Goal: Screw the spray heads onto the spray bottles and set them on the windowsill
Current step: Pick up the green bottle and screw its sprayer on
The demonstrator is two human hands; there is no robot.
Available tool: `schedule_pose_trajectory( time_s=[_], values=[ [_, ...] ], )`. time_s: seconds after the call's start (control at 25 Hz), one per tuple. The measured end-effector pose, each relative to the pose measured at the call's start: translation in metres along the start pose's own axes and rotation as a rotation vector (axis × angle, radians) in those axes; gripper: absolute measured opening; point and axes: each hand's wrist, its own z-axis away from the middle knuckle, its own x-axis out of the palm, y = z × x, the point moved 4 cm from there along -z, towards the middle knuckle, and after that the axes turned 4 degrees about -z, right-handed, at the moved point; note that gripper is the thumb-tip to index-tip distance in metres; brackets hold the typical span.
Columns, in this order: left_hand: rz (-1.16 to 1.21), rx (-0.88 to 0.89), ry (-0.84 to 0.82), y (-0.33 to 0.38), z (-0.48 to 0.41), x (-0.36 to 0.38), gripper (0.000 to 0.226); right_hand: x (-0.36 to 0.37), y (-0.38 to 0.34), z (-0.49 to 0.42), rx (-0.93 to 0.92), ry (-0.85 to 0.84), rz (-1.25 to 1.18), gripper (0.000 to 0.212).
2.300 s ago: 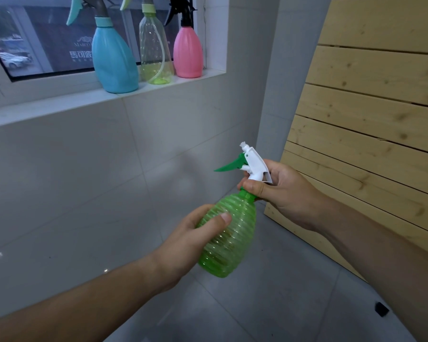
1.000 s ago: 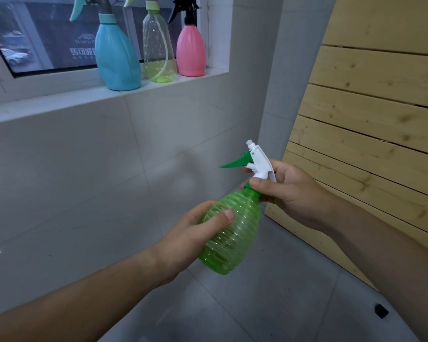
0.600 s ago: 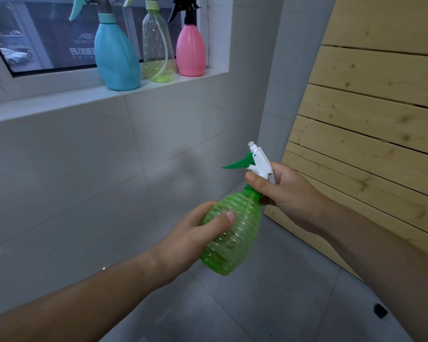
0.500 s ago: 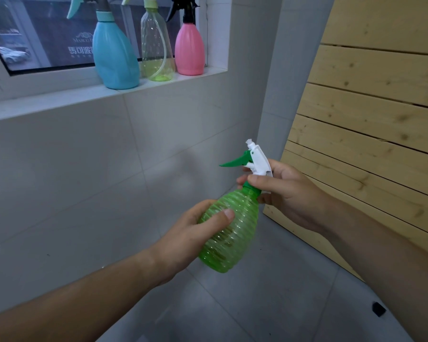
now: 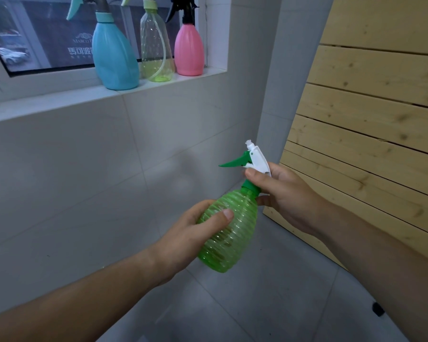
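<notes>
A ribbed green spray bottle (image 5: 232,233) is tilted in mid-air in front of me. My left hand (image 5: 183,238) wraps around its body, thumb on top. On its neck sits a white spray head (image 5: 257,160) with a green trigger pointing left. My right hand (image 5: 287,193) is closed around the green collar under that head. On the white windowsill (image 5: 47,104) at the upper left stand three bottles with heads on: a blue bottle (image 5: 114,55), a clear yellow-green bottle (image 5: 156,50) and a pink bottle (image 5: 188,50).
Grey tiled wall runs below the sill and meets a grey tiled floor. A slatted wooden panel (image 5: 371,124) leans at the right, close behind my right hand. A small black object (image 5: 377,309) lies on the floor at the lower right.
My right hand's fingers have shifted around the collar of the spray head. The bottle stays in my left hand at nearly the same place and tilt.
</notes>
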Motion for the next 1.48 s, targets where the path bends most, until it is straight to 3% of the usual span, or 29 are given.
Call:
schedule_pose_trajectory(
  time_s=[0.48, 0.68, 0.88, 1.12, 1.32, 1.48],
  values=[
    [-0.018, -0.025, 0.018, 0.000, 0.000, -0.001, 0.042, 0.001, -0.001, -0.001, 0.001, 0.023, 0.008, 0.009],
    [0.085, -0.049, 0.009, -0.001, -0.002, -0.002, 0.064, -0.002, -0.002, -0.001, 0.080, -0.075, -0.279, 0.026],
    [0.114, -0.021, 0.010, 0.001, -0.001, -0.001, 0.068, 0.007, 0.003, 0.000, 0.084, -0.133, -0.460, 0.035],
    [-0.023, 0.036, 0.129, 0.007, 0.002, -0.003, 0.037, 0.014, 0.007, -0.005, 0.043, -0.015, -0.435, 0.035],
    [-0.115, 0.089, 0.216, 0.011, 0.004, -0.003, 0.037, 0.015, 0.012, -0.006, 0.007, 0.079, -0.378, 0.017],
    [-0.158, 0.098, 0.240, 0.011, 0.006, -0.002, 0.035, 0.015, 0.012, -0.004, -0.008, 0.091, -0.383, 0.021]
  ],
)
